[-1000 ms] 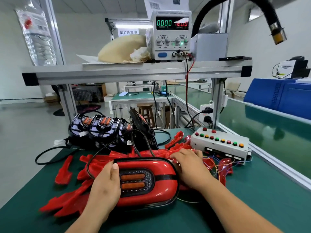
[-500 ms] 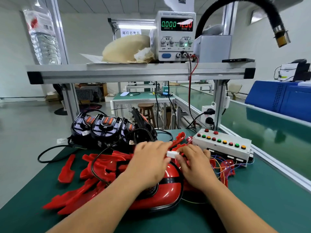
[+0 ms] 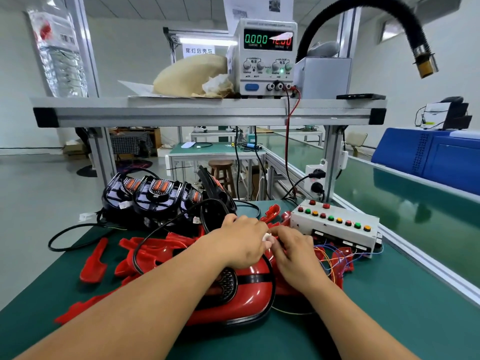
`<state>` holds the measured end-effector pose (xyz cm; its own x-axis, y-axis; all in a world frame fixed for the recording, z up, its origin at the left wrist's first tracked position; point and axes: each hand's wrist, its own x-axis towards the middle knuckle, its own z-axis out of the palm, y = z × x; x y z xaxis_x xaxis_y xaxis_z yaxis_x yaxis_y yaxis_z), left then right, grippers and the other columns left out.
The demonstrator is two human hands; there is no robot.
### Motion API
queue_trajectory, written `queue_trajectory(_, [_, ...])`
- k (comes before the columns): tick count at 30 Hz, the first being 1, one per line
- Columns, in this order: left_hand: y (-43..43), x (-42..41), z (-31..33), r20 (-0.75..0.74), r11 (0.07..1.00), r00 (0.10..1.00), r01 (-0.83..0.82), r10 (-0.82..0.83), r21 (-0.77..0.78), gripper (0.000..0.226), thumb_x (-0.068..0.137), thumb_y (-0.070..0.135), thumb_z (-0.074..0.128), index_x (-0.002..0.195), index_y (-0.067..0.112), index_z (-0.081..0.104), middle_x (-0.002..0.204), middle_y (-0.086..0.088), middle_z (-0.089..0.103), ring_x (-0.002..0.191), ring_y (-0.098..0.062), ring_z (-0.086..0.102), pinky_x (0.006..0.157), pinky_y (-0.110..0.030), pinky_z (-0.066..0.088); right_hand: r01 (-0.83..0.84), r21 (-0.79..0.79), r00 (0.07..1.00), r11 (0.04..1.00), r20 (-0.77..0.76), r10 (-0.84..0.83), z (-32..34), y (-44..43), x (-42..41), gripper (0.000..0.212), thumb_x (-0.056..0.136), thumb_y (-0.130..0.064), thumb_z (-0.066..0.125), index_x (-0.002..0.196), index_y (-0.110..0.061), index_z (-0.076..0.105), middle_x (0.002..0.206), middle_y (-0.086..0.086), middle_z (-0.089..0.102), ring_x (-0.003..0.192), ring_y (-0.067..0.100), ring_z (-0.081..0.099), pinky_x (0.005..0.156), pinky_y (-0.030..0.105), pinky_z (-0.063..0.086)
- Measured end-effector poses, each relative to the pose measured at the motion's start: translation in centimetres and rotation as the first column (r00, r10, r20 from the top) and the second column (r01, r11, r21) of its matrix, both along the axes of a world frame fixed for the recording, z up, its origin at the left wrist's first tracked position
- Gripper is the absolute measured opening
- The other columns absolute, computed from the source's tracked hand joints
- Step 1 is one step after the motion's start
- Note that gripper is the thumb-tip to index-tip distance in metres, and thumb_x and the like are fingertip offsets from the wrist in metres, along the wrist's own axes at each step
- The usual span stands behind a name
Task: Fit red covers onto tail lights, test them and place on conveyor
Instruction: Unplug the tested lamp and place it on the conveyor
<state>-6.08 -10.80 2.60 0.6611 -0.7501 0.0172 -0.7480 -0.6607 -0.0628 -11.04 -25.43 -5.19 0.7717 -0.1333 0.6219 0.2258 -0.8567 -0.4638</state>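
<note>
Both grips (image 3: 242,242) pinch a white plug (image 3: 266,237) amid red covers (image 3: 153,252).

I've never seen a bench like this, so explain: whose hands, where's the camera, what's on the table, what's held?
No robot here: a camera worn on a person's head looks down at their bare hands. On the green table lie a red-covered tail light, loose red covers, black uncovered tail lights and a button box with coloured wires. A power supply stands on the shelf above. The left hand and right hand together pinch a small white plug over the tail light.
</note>
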Motion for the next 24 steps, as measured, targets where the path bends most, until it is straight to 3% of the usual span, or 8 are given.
queue_trajectory(4, [0.1, 0.0, -0.1, -0.010, 1.000, 1.000, -0.007, 0.007, 0.009, 0.036, 0.104, 0.044, 0.029, 0.114, 0.015, 0.049, 0.111, -0.003, 0.053, 0.112, -0.026, 0.048, 0.104, -0.044, 0.025, -0.056, 0.017, 0.998, 0.998, -0.009, 0.056, -0.1, 0.0, 0.0, 0.018, 0.099, -0.027, 0.047, 0.086, -0.036, 0.055, 0.077, -0.014, 0.058, 0.080, 0.005, 0.051, 0.068, 0.031, 0.023])
queue_trajectory(10, [-0.1, -0.1, 0.0, 0.032, 1.000, 0.999, -0.020, 0.019, 0.021, 0.039, 0.104, 0.048, 0.027, 0.111, 0.018, 0.050, 0.101, -0.001, 0.053, 0.110, -0.027, 0.051, 0.101, -0.042, 0.027, -0.073, 0.048, 0.997, 0.996, 0.014, 0.073, -0.3, -0.1, 0.3, 0.021, 0.100, -0.026, 0.045, 0.085, -0.025, 0.059, 0.071, -0.009, 0.058, 0.070, 0.010, 0.052, 0.070, 0.036, 0.038])
queue_trajectory(14, [0.5, 0.7, 0.3, 0.049, 1.000, 0.999, -0.019, 0.019, 0.004, 0.048, 0.100, 0.059, 0.030, 0.135, 0.033, 0.049, 0.117, 0.001, 0.064, 0.120, -0.025, 0.047, 0.105, -0.043, 0.024, -0.062, 0.026, 0.998, 0.998, 0.000, 0.062, -0.2, -0.3, 0.2, 0.024, 0.102, -0.031, 0.041, 0.092, -0.029, 0.062, 0.077, -0.009, 0.061, 0.077, 0.006, 0.054, 0.071, 0.033, 0.030])
queue_trajectory(18, [0.9, 0.9, 0.2, 0.024, 1.000, 1.000, -0.008, 0.007, 0.016, 0.052, 0.099, 0.059, 0.029, 0.149, 0.043, 0.030, 0.133, -0.004, 0.054, 0.132, -0.027, 0.037, 0.112, -0.043, 0.021, 0.033, -0.022, 0.996, 0.999, -0.076, -0.035, -0.1, -0.1, 0.1, 0.024, 0.102, -0.037, 0.039, 0.111, -0.035, 0.061, 0.096, -0.015, 0.061, 0.098, 0.007, 0.052, 0.078, 0.030, 0.020])
queue_trajectory(21, [2.6, 1.0, 1.4, -0.142, 0.980, 0.989, 0.013, -0.042, -0.199, 0.053, 0.103, 0.046, 0.034, 0.154, 0.040, 0.018, 0.152, -0.002, 0.037, 0.144, -0.023, 0.025, 0.121, -0.042, 0.017, 0.148, -0.124, 0.981, 0.981, -0.105, -0.162, -0.2, -0.3, -0.1, 0.038, 0.100, -0.043, 0.040, 0.136, -0.036, 0.051, 0.122, -0.014, 0.050, 0.124, 0.007, 0.038, 0.093, 0.024, 0.010])
queue_trajectory(24, [6.9, 1.6, 2.8, -0.181, 0.804, 0.983, -0.098, -0.011, -0.586, 0.046, 0.106, 0.030, 0.037, 0.152, 0.031, 0.032, 0.151, 0.001, 0.037, 0.141, -0.013, 0.029, 0.115, -0.027, 0.018, 0.134, -0.044, 0.987, 0.990, -0.087, -0.138, 0.6, -0.2, -0.2, 0.039, 0.099, -0.041, 0.045, 0.137, -0.034, 0.052, 0.126, -0.016, 0.044, 0.128, 0.005, 0.031, 0.098, 0.023, 0.008])
